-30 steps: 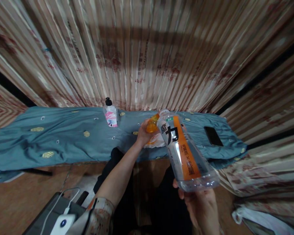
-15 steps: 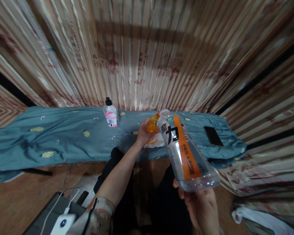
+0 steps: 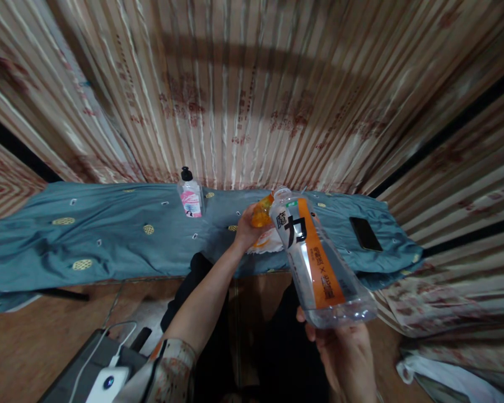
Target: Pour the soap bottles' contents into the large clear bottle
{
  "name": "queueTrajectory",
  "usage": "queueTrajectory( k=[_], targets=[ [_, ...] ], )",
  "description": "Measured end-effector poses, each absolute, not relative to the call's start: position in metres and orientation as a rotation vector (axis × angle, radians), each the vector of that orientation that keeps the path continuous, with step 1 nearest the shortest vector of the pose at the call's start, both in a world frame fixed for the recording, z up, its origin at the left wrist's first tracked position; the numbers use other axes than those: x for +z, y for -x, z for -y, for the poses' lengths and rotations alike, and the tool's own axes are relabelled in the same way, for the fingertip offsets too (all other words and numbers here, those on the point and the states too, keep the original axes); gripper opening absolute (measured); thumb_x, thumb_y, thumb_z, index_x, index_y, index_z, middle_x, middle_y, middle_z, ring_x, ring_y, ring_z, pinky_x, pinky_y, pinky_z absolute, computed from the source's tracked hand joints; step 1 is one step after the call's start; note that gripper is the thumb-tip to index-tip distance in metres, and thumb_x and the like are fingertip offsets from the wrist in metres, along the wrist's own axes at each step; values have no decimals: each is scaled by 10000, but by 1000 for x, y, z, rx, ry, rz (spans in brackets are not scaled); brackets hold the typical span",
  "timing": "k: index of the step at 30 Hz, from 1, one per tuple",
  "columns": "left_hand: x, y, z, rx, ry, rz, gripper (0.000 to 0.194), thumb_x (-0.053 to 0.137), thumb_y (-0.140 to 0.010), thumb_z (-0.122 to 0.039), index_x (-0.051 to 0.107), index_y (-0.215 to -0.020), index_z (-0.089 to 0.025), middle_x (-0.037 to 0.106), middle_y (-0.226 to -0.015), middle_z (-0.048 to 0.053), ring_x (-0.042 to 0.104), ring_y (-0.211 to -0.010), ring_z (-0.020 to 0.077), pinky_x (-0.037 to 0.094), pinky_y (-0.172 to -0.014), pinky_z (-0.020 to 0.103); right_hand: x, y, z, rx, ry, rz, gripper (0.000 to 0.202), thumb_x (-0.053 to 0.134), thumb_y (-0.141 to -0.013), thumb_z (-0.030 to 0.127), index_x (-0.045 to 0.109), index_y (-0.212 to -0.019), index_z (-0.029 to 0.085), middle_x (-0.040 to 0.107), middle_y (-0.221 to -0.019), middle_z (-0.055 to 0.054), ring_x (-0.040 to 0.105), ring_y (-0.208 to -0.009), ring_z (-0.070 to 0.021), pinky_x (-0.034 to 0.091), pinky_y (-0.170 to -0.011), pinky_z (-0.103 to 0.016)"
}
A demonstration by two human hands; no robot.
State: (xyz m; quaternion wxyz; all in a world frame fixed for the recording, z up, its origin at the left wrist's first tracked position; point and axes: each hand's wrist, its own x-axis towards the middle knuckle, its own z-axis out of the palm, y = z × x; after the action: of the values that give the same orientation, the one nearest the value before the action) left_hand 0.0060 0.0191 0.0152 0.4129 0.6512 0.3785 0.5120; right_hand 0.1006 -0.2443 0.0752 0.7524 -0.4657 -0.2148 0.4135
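In my right hand (image 3: 340, 350) is a clear plastic drink bottle (image 3: 319, 268) with an orange label, held near its base. It is tilted, its uncapped neck pointing up and to the left. My left hand (image 3: 246, 228) is closed around a small amber, see-through bottle (image 3: 261, 212) just left of that neck. The two bottle tops are close together; whether they touch I cannot tell. Under the left hand lies a crumpled white and orange wrapper (image 3: 265, 242), partly hidden by the clear bottle.
A bottle with a black cap and pink label (image 3: 191, 200) stands on the blue cloth-covered table (image 3: 121, 235). A black phone (image 3: 365, 234) lies to the right. Striped curtains (image 3: 235, 101) surround the table. At lower left, a white device (image 3: 109, 385) has a cable plugged in.
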Motion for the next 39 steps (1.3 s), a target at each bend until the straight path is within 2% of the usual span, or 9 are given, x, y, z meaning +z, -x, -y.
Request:
queueTrajectory(
  k=[12,17,25,30,39],
  targets=[
    [10,-7,-22,1315,-1651,-961,553,875,-634,-314,671,-1137,-209,754,-1124,56,706,-1017,221,578,-919,364,73,-100,245,898,1026,470,404,902,-757,458,750,-1069,251,788,-856,-41,718,-621,-177,517,-439,-199],
    [13,-7,-21,1306,-1653,-934,535,874,-645,-322,669,-1127,-210,753,-1115,60,708,-1002,220,578,-913,358,76,-99,244,918,1005,455,397,924,-731,455,769,-1016,228,778,-791,-36,725,-613,-166,528,-449,-180],
    [11,-7,-21,1292,-1620,-944,579,879,-634,-348,662,-1147,-188,742,-1154,81,702,-1051,240,569,-948,377,83,-99,242,930,1002,466,426,948,-691,457,789,-1007,220,797,-811,-49,734,-594,-164,529,-431,-169],
    [14,-7,-20,1291,-1640,-947,552,881,-642,-340,675,-1131,-190,752,-1136,77,707,-1024,235,572,-926,369,75,-99,244,933,982,458,382,904,-767,439,774,-1063,236,800,-839,-47,738,-632,-154,541,-469,-165],
    [11,-7,-21,1318,-1662,-938,566,879,-638,-335,669,-1145,-192,756,-1141,72,710,-1033,232,577,-922,355,72,-100,244,930,992,463,369,896,-772,459,777,-1033,226,787,-791,-44,724,-630,-144,527,-472,-149]
  ],
)
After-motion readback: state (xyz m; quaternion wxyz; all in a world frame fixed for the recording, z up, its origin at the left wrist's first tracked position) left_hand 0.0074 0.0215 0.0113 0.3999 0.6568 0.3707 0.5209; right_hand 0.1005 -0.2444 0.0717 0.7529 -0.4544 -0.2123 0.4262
